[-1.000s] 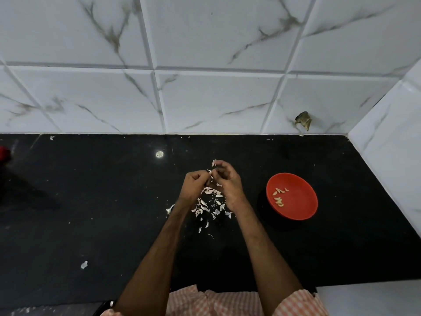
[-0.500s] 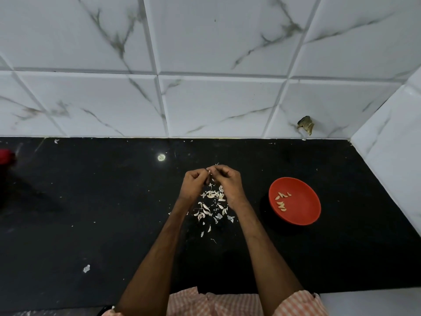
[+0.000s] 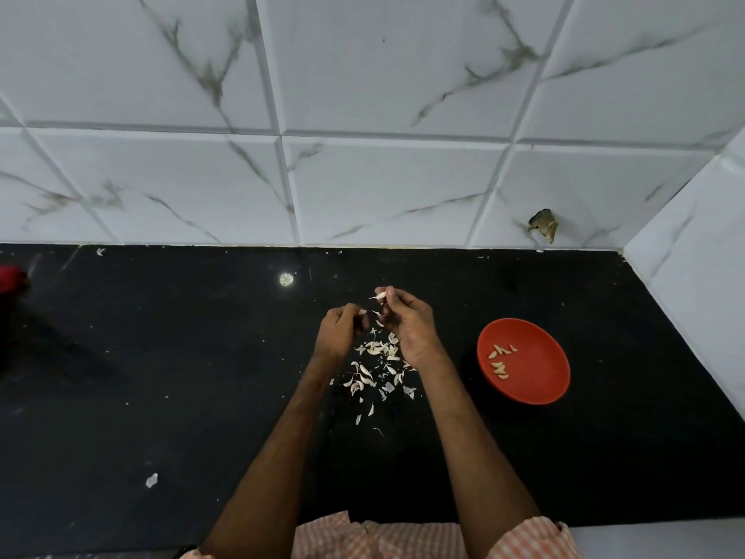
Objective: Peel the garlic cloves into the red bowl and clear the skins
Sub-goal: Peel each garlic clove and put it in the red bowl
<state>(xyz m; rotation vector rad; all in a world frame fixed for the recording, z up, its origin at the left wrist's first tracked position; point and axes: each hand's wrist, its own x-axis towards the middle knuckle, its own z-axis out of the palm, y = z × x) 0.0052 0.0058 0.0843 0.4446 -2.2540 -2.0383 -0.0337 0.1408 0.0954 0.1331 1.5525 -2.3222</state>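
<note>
Papery white skins (image 3: 373,371) lay scattered on the glossy black tabletop (image 3: 161,357) between the forearms. Just beyond them the left hand (image 3: 338,330), fingers curled, pinched a pale scrap (image 3: 362,311), and the right hand (image 3: 409,322) pinched a slim garlic clove (image 3: 381,295). Off to the right sat the round red bowl (image 3: 540,369), holding curved yellowish peeled cloves (image 3: 500,363). Veined marble tiles (image 3: 383,187) rose behind.

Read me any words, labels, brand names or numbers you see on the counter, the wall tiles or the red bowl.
None: no readable text shows anywhere.
The red bowl is plain, the wall tiles bear only grey veining, and the black counter carries only garlic skins.
</note>
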